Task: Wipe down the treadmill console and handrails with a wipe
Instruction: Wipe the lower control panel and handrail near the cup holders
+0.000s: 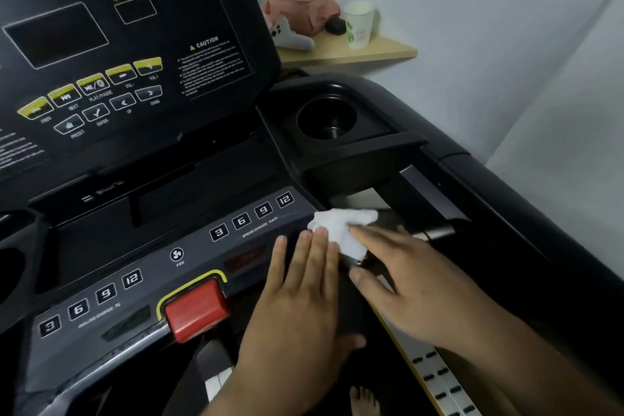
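On the console [250,240], right hand [415,284] pressing wipe [341,223], wall shelf [388,51] behind

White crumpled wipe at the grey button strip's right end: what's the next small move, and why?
Probably slide the white crumpled wipe left along the grey button strip. Both the left hand and right hand touch it beside key 12, with the other speed keys lying just left.
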`<control>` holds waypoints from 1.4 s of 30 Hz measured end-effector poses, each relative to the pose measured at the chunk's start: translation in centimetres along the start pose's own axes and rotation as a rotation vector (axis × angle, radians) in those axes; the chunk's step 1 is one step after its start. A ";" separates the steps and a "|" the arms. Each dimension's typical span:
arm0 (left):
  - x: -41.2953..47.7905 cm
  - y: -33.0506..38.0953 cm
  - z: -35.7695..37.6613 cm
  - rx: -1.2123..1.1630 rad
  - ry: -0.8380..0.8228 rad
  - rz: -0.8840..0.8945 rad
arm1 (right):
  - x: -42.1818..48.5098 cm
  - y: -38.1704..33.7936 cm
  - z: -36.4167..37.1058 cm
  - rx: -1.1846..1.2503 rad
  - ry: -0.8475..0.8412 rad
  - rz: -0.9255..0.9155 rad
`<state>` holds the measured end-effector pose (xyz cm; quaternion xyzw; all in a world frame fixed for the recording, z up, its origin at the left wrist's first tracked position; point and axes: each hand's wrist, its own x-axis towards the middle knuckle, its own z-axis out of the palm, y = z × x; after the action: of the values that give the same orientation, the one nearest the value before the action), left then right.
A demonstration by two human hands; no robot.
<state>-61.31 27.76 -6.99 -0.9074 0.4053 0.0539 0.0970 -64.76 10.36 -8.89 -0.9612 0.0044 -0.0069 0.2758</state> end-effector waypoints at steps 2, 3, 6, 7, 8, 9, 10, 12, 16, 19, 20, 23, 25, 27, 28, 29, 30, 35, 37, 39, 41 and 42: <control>0.2 0.3 0.0 0.002 0.034 -0.056 | 1.0 -0.8 0.2 -0.041 0.071 -0.059; 0.3 0.1 -0.1 0.009 0.066 -0.083 | 2.0 -1.5 0.4 0.000 0.064 -0.087; 0.8 -1.5 -1.0 0.032 0.094 -0.176 | 5.7 -3.4 1.4 0.080 -0.051 -0.071; 1.1 -2.1 -1.3 0.042 0.092 -0.197 | 7.1 -3.9 1.6 0.085 -0.066 -0.060; 1.5 -2.7 -1.5 0.052 0.096 -0.203 | 8.3 -4.5 1.6 0.099 -0.079 -0.048; 1.7 -3.0 -1.6 0.045 0.096 -0.200 | 9.1 -4.9 1.5 0.103 -0.085 -0.038; 1.9 -3.3 -1.7 0.024 0.092 -0.194 | 9.4 -5.1 1.5 0.089 -0.082 -0.046; 1.6 -3.4 -1.8 -0.022 0.088 -0.161 | 8.4 -4.9 1.6 -0.007 -0.064 -0.087; -1.2 -2.4 -0.7 -0.091 0.044 -0.076 | 2.2 -3.4 1.6 -0.309 0.016 -0.118; -1.2 -2.1 -0.3 -0.060 0.029 -0.120 | 2.1 -3.6 1.4 -0.386 0.020 -0.151; -0.8 -2.2 -0.9 -0.037 0.023 -0.163 | 3.2 -4.0 1.2 -0.371 -0.001 -0.184; 0.6 -3.2 -1.9 0.070 0.094 -0.261 | 6.5 -4.9 0.4 -0.312 -0.082 -0.225; 0.4 -3.9 -1.5 0.058 0.103 -0.281 | 6.3 -4.7 0.8 -0.380 -0.103 -0.236; -0.8 -4.2 -1.1 0.021 0.048 -0.293 | 4.1 -4.9 1.4 -0.442 -0.112 -0.249; -1.5 -4.2 -0.7 -0.005 0.052 -0.294 | 2.9 -5.2 1.6 -0.440 -0.113 -0.256; -2.1 -4.2 -0.2 -0.028 0.072 -0.295 | 2.3 -5.4 1.6 -0.436 -0.104 -0.265; -2.6 -4.3 0.2 -0.038 0.076 -0.298 | 2.3 -5.4 1.7 -0.439 -0.097 -0.270; -4.1 -6.1 0.4 0.003 0.064 -0.440 | 6.0 -8.4 2.1 -0.504 -0.204 -0.378; -5.5 -7.4 1.0 -0.035 0.063 -0.508 | 7.0 -10.2 3.3 -0.487 -0.264 -0.447; -7.4 -8.7 1.8 -0.068 0.078 -0.567 | 7.5 -12.2 4.6 -0.464 -0.297 -0.523; -9.6 -10.1 2.6 -0.095 0.100 -0.626 | 8.0 -14.3 6.1 -0.434 -0.294 -0.599; -10.6 -10.8 3.0 -0.120 0.109 -0.653 | 8.4 -15.5 6.9 -0.421 -0.285 -0.635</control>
<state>-60.38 43.19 -6.65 -0.9950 0.0937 -0.0051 0.0335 -56.22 27.07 -6.44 -0.9416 -0.3295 0.0428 0.0548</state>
